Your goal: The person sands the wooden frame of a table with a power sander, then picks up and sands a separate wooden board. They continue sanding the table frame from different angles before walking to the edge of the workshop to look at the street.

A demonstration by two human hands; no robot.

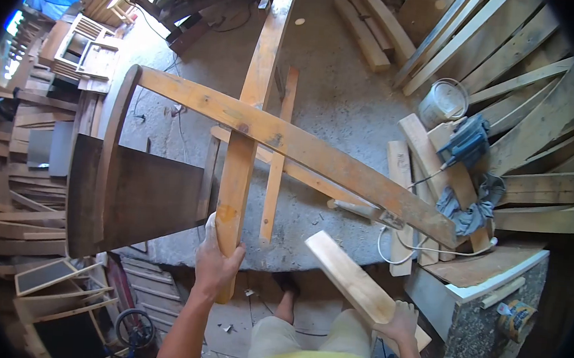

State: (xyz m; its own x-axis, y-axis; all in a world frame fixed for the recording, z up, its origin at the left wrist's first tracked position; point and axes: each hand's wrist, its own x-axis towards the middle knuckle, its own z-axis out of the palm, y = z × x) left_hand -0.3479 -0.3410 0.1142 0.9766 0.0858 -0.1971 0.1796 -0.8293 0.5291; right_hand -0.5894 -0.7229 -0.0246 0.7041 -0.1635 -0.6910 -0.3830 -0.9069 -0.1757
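My left hand (pixel 218 261) is wrapped round the lower part of a long upright orange-brown board (pixel 235 182). That board crosses a second long board (pixel 302 147), which slants from upper left to lower right. At the left, a curved dark wooden piece (pixel 113 147) meets the slanting board's end, beside a wide dark panel (pixel 150 183). Thinner crossed slats (pixel 274 191) show behind. My right hand (pixel 400 322) grips a short pale wooden block (pixel 350 276), which tilts up to the left.
On the right are a blue power tool (pixel 466 141), a grey cloth (pixel 474 209), a white bucket (pixel 443 102), a white cable (pixel 394 260) and leaning planks (pixel 536 143). Stacked wood (pixel 36 195) lines the left. A yellow-labelled tin (pixel 515 321) is at lower right.
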